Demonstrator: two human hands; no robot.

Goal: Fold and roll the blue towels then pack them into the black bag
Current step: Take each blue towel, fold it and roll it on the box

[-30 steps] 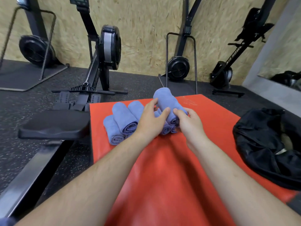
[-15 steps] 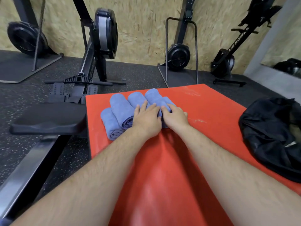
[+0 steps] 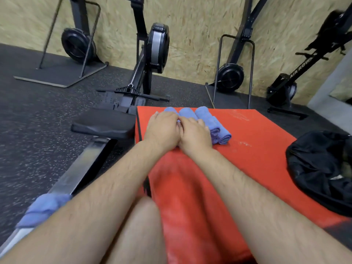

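On red platform [image 3: 257,149], scuffed w/ white marks: blue towels [image 3: 219,128], rolled, side by side & touching, at 12 o'clock end nr left corner. At 3 o'clock edge: black bag [image 3: 320,168], slumped, well apart from towels. Platform on dark speckled floor [image 3: 38,130].

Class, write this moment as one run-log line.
left hand: rests on rolled blue towels | right hand: rests on them | black fabric bag: right edge of red mat
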